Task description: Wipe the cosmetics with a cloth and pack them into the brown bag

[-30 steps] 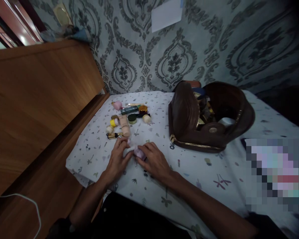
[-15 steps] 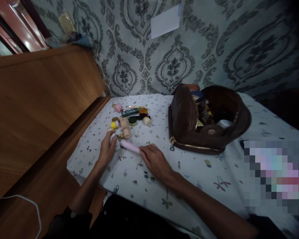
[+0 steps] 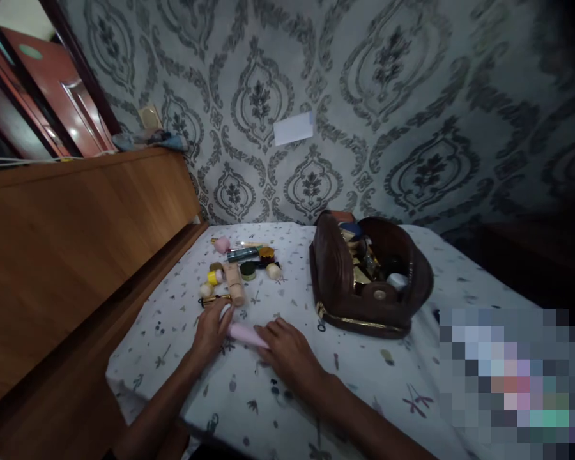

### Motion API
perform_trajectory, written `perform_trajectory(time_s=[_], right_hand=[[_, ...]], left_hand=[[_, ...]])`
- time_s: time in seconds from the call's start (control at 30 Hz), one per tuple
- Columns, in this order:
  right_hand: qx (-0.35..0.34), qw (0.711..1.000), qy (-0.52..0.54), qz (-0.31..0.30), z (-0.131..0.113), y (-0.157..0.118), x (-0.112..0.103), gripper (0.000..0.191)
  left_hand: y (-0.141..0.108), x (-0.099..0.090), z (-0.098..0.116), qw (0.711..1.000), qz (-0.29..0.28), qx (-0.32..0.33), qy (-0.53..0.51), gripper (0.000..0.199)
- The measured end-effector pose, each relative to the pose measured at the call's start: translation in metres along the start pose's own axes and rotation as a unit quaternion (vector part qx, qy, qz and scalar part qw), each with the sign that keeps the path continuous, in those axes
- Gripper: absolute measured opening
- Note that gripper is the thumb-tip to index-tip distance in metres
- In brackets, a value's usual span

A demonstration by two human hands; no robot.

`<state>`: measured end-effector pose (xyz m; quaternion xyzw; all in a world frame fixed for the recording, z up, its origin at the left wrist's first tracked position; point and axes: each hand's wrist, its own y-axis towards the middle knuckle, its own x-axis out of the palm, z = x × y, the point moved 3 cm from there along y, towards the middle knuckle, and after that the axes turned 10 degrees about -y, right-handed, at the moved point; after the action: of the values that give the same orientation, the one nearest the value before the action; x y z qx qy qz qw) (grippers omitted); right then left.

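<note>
So right now I've got a pink tube (image 3: 246, 335) stretched between both hands, just above or on the patterned sheet (image 3: 172, 345) (can't tell if it's touching), on the near side of the little makeup pile. My right hand (image 3: 294, 358) has its fingers clamped on the tube's right end. My left hand (image 3: 211, 332) is at the other end, fingers curled by a small pale bit (image 3: 226, 311) that could be a cap, but honestly I can't tell how tightly they're closed or on what.

Tips for this bit: let the right fingers do the steadying and keep them out at the end, since squeezing the middle might dent it if it's soft. Keep both ends lined up so nothing goes in crooked, and work with the left fingertips only. I'd also shift a touch nearer, because the left knuckles are right by the gold stick (image 3: 215, 300) and the beige tube (image 3: 234, 286), and a bump could roll them.

Compared with half a second ago: back then there was a clear gap between my left hand and the tube, and now they meet. My view has tilted up too, so more wall (image 3: 311, 83) shows. The brown bag (image 3: 333, 271) sits open on the right, same as before.
</note>
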<state>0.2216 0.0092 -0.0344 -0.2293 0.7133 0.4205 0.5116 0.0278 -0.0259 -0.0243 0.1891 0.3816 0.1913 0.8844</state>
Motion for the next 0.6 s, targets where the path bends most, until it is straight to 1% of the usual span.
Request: perform_trajectory(time_s=[0.07,0.17,0.27,0.33,0.4,0.47,0.53,0.6], right_hand=[[-0.005,0.998,-0.050,-0.025,-0.007,0.001,0.000,0.027],[0.000,0.995,-0.086,-0.043,-0.019,0.003,-0.002,0.030],[0.012,0.994,-0.094,-0.061,-0.027,0.006,-0.006,0.033],[0.023,0.993,-0.078,-0.083,-0.026,0.007,-0.009,0.036],[0.034,0.993,-0.044,-0.105,-0.020,0.008,-0.014,0.035],[0.040,0.993,0.011,-0.112,-0.011,0.008,-0.021,0.028],[0.043,0.990,0.086,-0.102,-0.003,0.006,-0.028,0.019],[0.047,0.982,0.163,-0.088,0.002,0.004,-0.032,0.009]], left_hand=[[-0.001,0.000,0.003,1.000,0.004,0.004,-0.006,0.026],[-0.004,0.004,0.012,1.000,-0.002,0.014,-0.021,0.026],[-0.008,0.012,0.026,0.998,-0.028,0.030,-0.042,0.025],[-0.008,0.014,0.037,0.996,-0.047,0.054,-0.049,0.025],[-0.007,0.013,0.049,0.991,-0.068,0.107,-0.034,0.024],[-0.004,0.008,0.057,0.977,-0.098,0.190,0.011,0.026],[-0.001,0.002,0.062,0.949,-0.133,0.278,0.063,0.028],[0.004,-0.004,0.064,0.920,-0.159,0.344,0.099,0.031]])
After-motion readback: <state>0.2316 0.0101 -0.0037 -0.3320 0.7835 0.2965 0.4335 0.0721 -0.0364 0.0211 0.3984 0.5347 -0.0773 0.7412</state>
